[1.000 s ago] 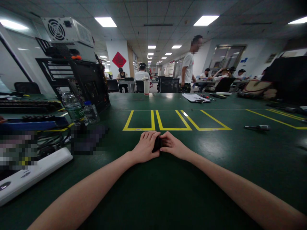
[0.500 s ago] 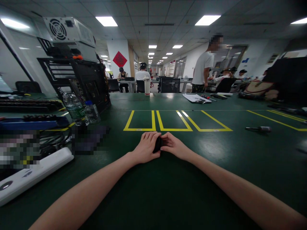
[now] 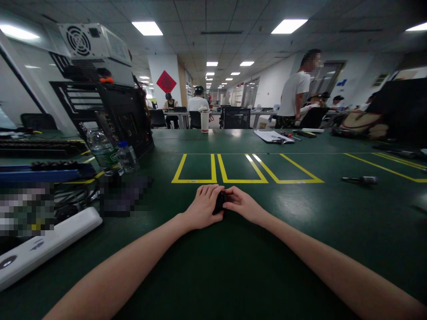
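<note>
Cupping a small, rounded black object (image 3: 219, 202) with my left hand (image 3: 203, 208), I hold it low over the dark green, smooth tabletop (image 3: 216, 271) in front of me. My left fingers are bent across its far side and my left thumb lies near its close edge, so that hand is closed around it. My right hand (image 3: 245, 205) curves in from the other side, thumb and fingertips at the object's right edge; I cannot tell whether they grip it or only touch it. The object sits between my two palms, mostly hidden, and whether it rests on the surface is unclear.

Just beyond my hands lie three outlines of yellow tape (image 3: 242, 181). Well to the right of my hands is a screwdriver with a thin shaft and a thick dark handle (image 3: 366, 180). To the left, nearer me, a long white plastic bar (image 3: 66, 235) lies slantwise. Farther off on that side stand a clear plastic bottle with a green label (image 3: 105, 153) and, just beside it, a smaller clear bottle with a blue cap (image 3: 127, 159). Far ahead of my hands stands a white cup (image 3: 204, 121).
</note>
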The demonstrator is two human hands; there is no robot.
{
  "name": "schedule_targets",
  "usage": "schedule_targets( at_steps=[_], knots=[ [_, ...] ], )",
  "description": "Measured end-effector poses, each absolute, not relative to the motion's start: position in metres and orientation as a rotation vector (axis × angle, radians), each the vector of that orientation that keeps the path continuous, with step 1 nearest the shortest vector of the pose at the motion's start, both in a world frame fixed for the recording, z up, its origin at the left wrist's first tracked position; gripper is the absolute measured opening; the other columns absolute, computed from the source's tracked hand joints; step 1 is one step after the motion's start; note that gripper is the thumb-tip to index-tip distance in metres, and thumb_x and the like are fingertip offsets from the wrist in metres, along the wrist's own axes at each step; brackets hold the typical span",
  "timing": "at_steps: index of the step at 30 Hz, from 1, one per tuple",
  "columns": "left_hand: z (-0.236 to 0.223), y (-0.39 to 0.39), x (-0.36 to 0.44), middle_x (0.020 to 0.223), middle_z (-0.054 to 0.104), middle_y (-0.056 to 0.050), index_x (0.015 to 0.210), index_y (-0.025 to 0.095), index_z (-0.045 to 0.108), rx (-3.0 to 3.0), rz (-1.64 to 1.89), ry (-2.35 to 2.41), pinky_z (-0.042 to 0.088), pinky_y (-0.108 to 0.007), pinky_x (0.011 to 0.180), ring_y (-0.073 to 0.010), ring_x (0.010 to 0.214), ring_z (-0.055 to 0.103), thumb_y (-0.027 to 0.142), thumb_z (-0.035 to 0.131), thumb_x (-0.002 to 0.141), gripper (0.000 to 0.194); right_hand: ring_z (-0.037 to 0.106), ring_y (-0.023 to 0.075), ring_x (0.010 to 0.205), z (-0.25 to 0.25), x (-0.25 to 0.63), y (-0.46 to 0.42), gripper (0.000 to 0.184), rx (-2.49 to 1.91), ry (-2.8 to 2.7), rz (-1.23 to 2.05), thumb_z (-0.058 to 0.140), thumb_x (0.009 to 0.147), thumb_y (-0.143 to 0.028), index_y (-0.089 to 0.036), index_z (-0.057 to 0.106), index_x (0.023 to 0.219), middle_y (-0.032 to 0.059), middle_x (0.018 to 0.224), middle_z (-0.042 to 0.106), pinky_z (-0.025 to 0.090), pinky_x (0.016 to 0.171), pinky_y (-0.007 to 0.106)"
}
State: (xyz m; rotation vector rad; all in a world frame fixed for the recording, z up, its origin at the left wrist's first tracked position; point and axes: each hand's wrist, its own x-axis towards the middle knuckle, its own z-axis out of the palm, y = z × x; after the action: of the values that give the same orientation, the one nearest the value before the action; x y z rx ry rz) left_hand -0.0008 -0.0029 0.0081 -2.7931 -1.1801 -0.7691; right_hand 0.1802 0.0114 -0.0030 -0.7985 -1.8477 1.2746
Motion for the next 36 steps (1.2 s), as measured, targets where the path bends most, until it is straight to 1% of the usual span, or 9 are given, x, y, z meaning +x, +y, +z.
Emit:
schedule_targets(
  at_steps=[4,8,10,14,20,24,26,30,36],
  knots=[
    [0.0072,-0.002,-0.0017,0.12,0.04,-0.01,0.124,0.019,0.025,-2.801,-0.749,-1.175,0.024,-0.045,0.096,-0.027,0.111,0.037,0.035,0.057,0.069,0.065,0.053,0.0171,0.101,-0.0032,0.181,0.011,0.038,-0.752,-1.859,1.317,0.067,0.065,-0.016,-0.021,0.044,0.096,0.0012,0.101,0.051,0.042,0.091,0.038],
    [0.0084,-0.0028,-0.0025,0.12,0.04,-0.01,0.125,0.018,0.024,-2.786,-0.759,-1.177,0.023,-0.043,0.097,-0.0258,0.111,0.037,0.033,0.057,0.07,0.065,0.054,0.0162,0.097,-0.0001,0.1791,0.0107,0.023,-0.778,-1.857,1.234,0.059,0.073,-0.022,-0.021,0.048,0.093,0.0012,0.096,0.053,0.043,0.089,0.037],
    [0.0097,-0.0034,-0.0026,0.12,0.04,-0.01,0.125,0.018,0.025,-2.789,-0.758,-1.177,0.024,-0.043,0.097,-0.0254,0.111,0.037,0.033,0.057,0.07,0.065,0.054,0.0159,0.095,0.0015,0.1782,0.0101,0.02,-0.795,-1.848,1.199,0.056,0.076,-0.023,-0.021,0.049,0.095,0.0015,0.095,0.053,0.044,0.088,0.037],
    [0.0113,-0.0039,-0.0023,0.12,0.04,-0.01,0.125,0.018,0.025,-2.803,-0.744,-1.176,0.024,-0.043,0.097,-0.0255,0.111,0.037,0.033,0.056,0.071,0.063,0.053,0.0168,0.098,0.0015,0.1792,0.0085,0.027,-0.855,-1.861,1.231,0.056,0.076,-0.022,-0.02,0.047,0.102,0.0034,0.101,0.053,0.041,0.091,0.04],
    [0.0105,-0.0038,-0.0017,0.119,0.041,-0.01,0.124,0.017,0.026,-2.798,-0.744,-1.172,0.025,-0.044,0.096,-0.0261,0.111,0.037,0.034,0.056,0.071,0.063,0.052,0.0174,0.102,-0.0016,0.1825,0.0088,0.039,-0.758,-1.859,1.326,0.066,0.066,-0.018,-0.022,0.044,0.098,0.0019,0.104,0.051,0.041,0.092,0.039],
    [0.0116,-0.0044,-0.0018,0.119,0.041,-0.01,0.124,0.017,0.026,-2.798,-0.746,-1.171,0.026,-0.042,0.096,-0.0253,0.11,0.037,0.033,0.056,0.071,0.063,0.054,0.0165,0.097,-0.0008,0.1804,0.0109,0.021,-0.77,-1.828,1.274,0.058,0.075,-0.024,-0.021,0.048,0.093,0.0015,0.097,0.053,0.043,0.089,0.038],
    [0.0118,-0.0045,-0.0014,0.119,0.041,-0.01,0.124,0.016,0.026,-2.792,-0.755,-1.169,0.026,-0.042,0.096,-0.025,0.11,0.037,0.033,0.057,0.071,0.063,0.054,0.0162,0.097,-0.0004,0.179,0.0117,0.019,-0.765,-1.819,1.245,0.056,0.076,-0.023,-0.02,0.049,0.094,0.0015,0.096,0.053,0.042,0.089,0.037],
    [0.0103,-0.0037,0.0001,0.118,0.041,-0.01,0.123,0.016,0.027,-2.784,-0.756,-1.163,0.026,-0.042,0.096,-0.0254,0.11,0.037,0.032,0.056,0.071,0.063,0.053,0.0165,0.099,-0.0008,0.1791,0.0122,0.027,-0.798,-1.819,1.247,0.056,0.075,-0.02,-0.02,0.047,0.101,0.0035,0.101,0.053,0.041,0.092,0.038],
    [0.0086,-0.0026,0.0005,0.119,0.041,-0.01,0.124,0.017,0.026,-2.784,-0.75,-1.176,0.026,-0.044,0.095,-0.0264,0.111,0.037,0.033,0.056,0.07,0.063,0.051,0.0167,0.104,-0.0026,0.1821,0.0093,0.036,-0.734,-1.887,1.226,0.064,0.068,-0.014,-0.021,0.047,0.098,0.0015,0.102,0.05,0.039,0.095,0.037]
  ],
)
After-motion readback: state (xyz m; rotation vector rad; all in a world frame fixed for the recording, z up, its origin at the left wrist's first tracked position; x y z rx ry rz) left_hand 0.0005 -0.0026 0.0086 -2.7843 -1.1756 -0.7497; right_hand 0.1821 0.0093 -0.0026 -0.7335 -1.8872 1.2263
